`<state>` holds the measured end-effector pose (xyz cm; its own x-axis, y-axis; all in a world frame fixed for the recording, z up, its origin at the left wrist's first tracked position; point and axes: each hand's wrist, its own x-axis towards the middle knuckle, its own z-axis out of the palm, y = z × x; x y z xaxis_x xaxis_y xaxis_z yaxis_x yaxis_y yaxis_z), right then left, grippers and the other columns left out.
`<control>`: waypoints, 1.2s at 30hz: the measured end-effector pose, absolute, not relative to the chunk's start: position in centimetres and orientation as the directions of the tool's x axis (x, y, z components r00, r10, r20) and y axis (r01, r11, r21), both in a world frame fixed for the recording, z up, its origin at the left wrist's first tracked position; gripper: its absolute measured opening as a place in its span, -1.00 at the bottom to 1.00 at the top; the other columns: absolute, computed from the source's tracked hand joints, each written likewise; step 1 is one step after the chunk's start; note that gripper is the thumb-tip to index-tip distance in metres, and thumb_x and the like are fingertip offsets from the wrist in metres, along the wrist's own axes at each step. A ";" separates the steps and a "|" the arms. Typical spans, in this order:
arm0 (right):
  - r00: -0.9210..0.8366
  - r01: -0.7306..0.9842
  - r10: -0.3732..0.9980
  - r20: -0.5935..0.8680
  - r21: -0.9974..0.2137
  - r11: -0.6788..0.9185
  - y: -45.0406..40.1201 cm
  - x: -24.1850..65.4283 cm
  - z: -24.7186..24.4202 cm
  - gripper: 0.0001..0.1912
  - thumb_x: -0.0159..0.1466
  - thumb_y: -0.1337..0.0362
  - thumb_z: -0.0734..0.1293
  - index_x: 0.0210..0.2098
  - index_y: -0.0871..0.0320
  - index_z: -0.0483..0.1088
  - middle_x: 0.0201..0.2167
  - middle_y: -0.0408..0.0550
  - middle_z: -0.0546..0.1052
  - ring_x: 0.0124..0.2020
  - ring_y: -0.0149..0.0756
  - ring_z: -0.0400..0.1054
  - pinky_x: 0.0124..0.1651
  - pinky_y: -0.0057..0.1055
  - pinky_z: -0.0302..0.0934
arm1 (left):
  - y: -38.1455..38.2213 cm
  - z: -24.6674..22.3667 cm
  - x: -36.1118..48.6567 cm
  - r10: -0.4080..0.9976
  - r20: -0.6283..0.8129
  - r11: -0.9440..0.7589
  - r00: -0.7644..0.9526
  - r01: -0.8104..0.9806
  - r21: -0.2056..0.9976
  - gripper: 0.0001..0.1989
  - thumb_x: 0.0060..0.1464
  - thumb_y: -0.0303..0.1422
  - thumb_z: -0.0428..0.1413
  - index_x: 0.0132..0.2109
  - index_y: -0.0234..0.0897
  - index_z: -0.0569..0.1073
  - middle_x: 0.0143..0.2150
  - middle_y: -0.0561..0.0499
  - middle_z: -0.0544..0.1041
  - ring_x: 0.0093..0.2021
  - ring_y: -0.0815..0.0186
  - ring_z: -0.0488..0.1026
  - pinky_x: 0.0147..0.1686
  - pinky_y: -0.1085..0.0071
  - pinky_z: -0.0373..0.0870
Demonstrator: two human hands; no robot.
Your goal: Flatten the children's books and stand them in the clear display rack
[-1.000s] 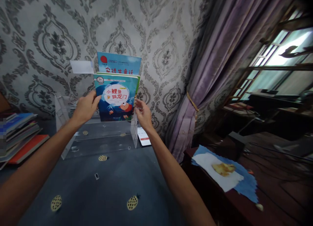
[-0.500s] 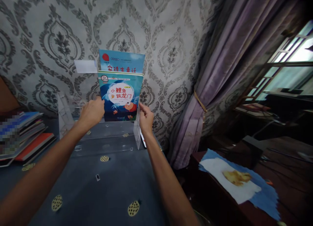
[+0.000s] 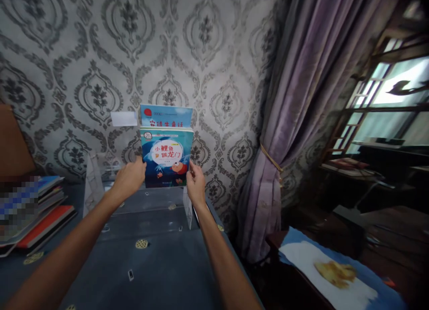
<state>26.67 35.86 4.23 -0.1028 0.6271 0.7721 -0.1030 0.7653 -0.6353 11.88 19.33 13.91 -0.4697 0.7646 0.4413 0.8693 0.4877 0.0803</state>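
Gripping opposite side edges, the left hand and right hand hold the carp picture book between them, long axis upright, neither hand clearly nearer. It is at the far part of the clear acrylic rack, in front of the Andersen fairy-tale book.

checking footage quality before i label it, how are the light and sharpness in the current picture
Head view: window glaring white, the area around it dark; front book legible in its large title, soft in its smallest print; book stack partly pixelated.
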 end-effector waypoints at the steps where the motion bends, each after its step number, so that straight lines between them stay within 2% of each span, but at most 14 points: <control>1: -0.114 -0.096 0.626 0.772 -0.635 0.766 35.9 26.6 4.2 -0.46 0.28 0.31 0.23 0.23 0.20 0.45 0.10 0.17 0.53 0.14 -0.08 0.41 0.26 -0.08 0.28 | 19.4 13.7 11.6 0.773 0.446 0.458 -0.451 0.883 0.100 -0.63 0.41 -0.34 -0.23 0.10 -0.47 0.36 -0.16 -0.39 0.63 -0.08 -0.12 0.62 -0.11 0.11 0.46; 6: -0.159 -0.076 0.626 0.764 -0.641 0.764 36.1 26.6 3.8 -0.42 0.31 0.22 0.23 0.29 0.20 0.37 0.19 0.21 0.46 0.23 -0.05 0.35 0.28 -0.04 0.27 | 19.4 13.2 10.8 0.774 0.473 0.391 -0.421 0.905 0.166 -0.71 0.43 -0.34 -0.21 0.06 -0.34 0.34 -0.17 -0.27 0.64 -0.12 0.02 0.64 -0.18 0.27 0.43; 9: -0.146 -0.069 0.615 0.775 -0.628 0.775 36.2 26.5 4.2 -0.43 0.33 0.18 0.23 0.31 0.17 0.35 0.24 0.20 0.44 0.27 -0.03 0.32 0.31 0.00 0.25 | 19.3 13.4 10.7 0.769 0.492 0.362 -0.408 0.912 0.191 -0.74 0.44 -0.33 -0.20 0.06 -0.31 0.32 -0.21 -0.23 0.64 -0.15 0.03 0.64 -0.23 0.29 0.41; 14: -0.176 -0.043 0.555 0.813 -0.570 0.821 36.9 26.5 6.8 -0.37 0.35 0.14 0.24 0.37 0.16 0.27 0.31 0.19 0.40 0.32 -0.02 0.29 0.34 0.01 0.21 | 19.5 14.6 10.5 0.740 0.544 0.328 -0.396 0.918 0.223 -0.75 0.44 -0.33 -0.20 0.11 -0.32 0.27 -0.18 -0.25 0.64 -0.10 0.02 0.63 -0.18 0.27 0.42; 18: -0.190 -0.030 0.546 0.816 -0.560 0.828 37.5 26.5 8.3 -0.35 0.34 0.11 0.27 0.38 0.15 0.26 0.30 0.18 0.42 0.33 0.02 0.28 0.34 0.02 0.21 | 19.8 15.4 10.4 0.723 0.569 0.309 -0.393 0.920 0.242 -0.75 0.44 -0.36 -0.20 0.10 -0.33 0.29 -0.12 -0.28 0.64 -0.04 0.01 0.62 -0.12 0.24 0.42; 26: -0.182 -0.026 0.558 0.810 -0.571 0.821 37.6 26.0 7.9 -0.31 0.30 0.16 0.27 0.39 0.21 0.23 0.28 0.23 0.42 0.28 0.00 0.33 0.29 -0.01 0.27 | 20.1 15.4 10.2 0.729 0.572 0.288 -0.375 0.927 0.240 -0.77 0.44 -0.43 -0.18 0.04 -0.37 0.33 -0.10 -0.35 0.63 0.00 -0.02 0.62 -0.09 0.24 0.42; 32: -0.149 0.047 0.580 0.801 -0.580 0.813 37.4 25.5 7.9 -0.28 0.25 0.15 0.28 0.37 0.24 0.25 0.25 0.26 0.43 0.30 0.06 0.29 0.36 0.06 0.17 | 20.3 15.4 10.0 0.726 0.576 0.291 -0.377 0.926 0.240 -0.75 0.44 -0.42 -0.19 0.05 -0.38 0.34 -0.11 -0.34 0.64 -0.06 0.00 0.64 -0.13 0.25 0.43; 36: -0.145 0.026 0.587 0.796 -0.590 0.807 37.4 25.3 7.9 -0.26 0.23 0.17 0.28 0.38 0.24 0.23 0.28 0.26 0.40 0.32 0.06 0.26 0.38 0.07 0.14 | 20.5 15.1 9.8 0.720 0.585 0.276 -0.373 0.928 0.252 -0.74 0.43 -0.41 -0.20 0.07 -0.37 0.34 -0.13 -0.32 0.64 -0.07 0.03 0.63 -0.11 0.25 0.43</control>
<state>25.30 37.39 7.90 -0.1454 0.5874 0.7961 0.0262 0.8067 -0.5904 9.82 20.45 15.15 -0.3727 0.7204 0.5849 0.9277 0.2757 0.2516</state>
